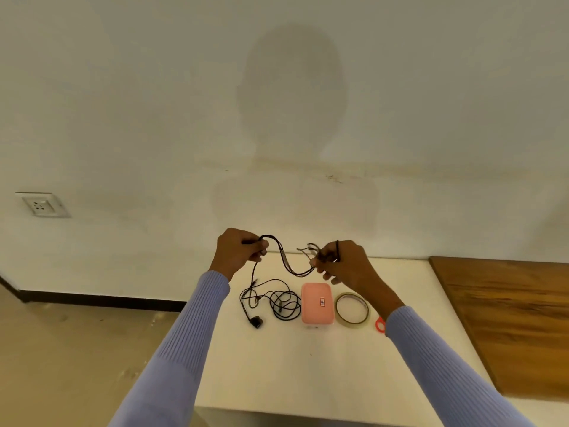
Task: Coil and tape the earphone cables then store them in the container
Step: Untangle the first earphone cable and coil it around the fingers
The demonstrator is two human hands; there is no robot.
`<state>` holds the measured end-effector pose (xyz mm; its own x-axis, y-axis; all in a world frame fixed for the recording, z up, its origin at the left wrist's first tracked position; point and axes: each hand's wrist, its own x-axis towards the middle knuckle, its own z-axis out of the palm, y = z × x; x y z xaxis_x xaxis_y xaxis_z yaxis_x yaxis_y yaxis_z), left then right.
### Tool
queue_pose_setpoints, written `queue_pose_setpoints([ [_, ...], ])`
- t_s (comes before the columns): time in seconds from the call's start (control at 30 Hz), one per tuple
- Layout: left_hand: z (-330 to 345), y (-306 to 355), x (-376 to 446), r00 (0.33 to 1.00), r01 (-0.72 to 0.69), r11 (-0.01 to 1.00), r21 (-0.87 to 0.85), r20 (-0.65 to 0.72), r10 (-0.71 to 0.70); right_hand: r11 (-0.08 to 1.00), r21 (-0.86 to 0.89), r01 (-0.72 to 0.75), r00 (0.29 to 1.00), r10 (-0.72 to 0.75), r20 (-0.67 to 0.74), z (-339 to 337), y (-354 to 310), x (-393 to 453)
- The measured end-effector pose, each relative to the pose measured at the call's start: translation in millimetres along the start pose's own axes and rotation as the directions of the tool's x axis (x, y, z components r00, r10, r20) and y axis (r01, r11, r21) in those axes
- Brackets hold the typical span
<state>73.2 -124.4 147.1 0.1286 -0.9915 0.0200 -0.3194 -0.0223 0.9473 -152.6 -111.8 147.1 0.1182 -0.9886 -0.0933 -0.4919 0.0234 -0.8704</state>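
Both hands are raised above the white table (308, 374), holding a black earphone cable (288, 263) between them. My left hand (238, 251) grips one end of the folded strands. My right hand (341, 263) pinches the other end, with a loop over its fingers. The strands sag in a curve between the hands, and a loose tail hangs from the left hand. A second black earphone cable (278, 303) lies tangled on the table below. Beside it sits a pink container (317, 303) with its lid on, then a roll of clear tape (352, 310).
A red object (380, 325) shows partly behind my right sleeve. A brown wooden surface (517, 322) adjoins the table on the right. The wall stands just behind the table, with a socket (41, 204) at the left. Floor lies to the left.
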Motion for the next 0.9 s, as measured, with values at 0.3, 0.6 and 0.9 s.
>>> queue_pose_setpoints([
  [0.3, 17.4, 43.5, -24.5, 0.985, 0.019, 0.959, -0.281, 0.168, 0.03, 0.991, -0.054, 0.123, 0.992, -0.122, 0.021, 53.6, -21.2, 2.8],
  [0.6, 22.2, 31.8, -58.7, 0.995, 0.056, 0.89, -0.453, 0.099, -0.012, 0.951, 0.31, 0.013, 1.0, -0.014, 0.001, 21.4, -23.4, -19.0],
  [0.9, 82.1, -21.8, -102.8, 0.983, 0.166, 0.872, -0.461, 0.142, -0.112, 0.929, 0.363, -0.064, 0.995, 0.085, -0.044, 25.5, 60.4, -71.2],
])
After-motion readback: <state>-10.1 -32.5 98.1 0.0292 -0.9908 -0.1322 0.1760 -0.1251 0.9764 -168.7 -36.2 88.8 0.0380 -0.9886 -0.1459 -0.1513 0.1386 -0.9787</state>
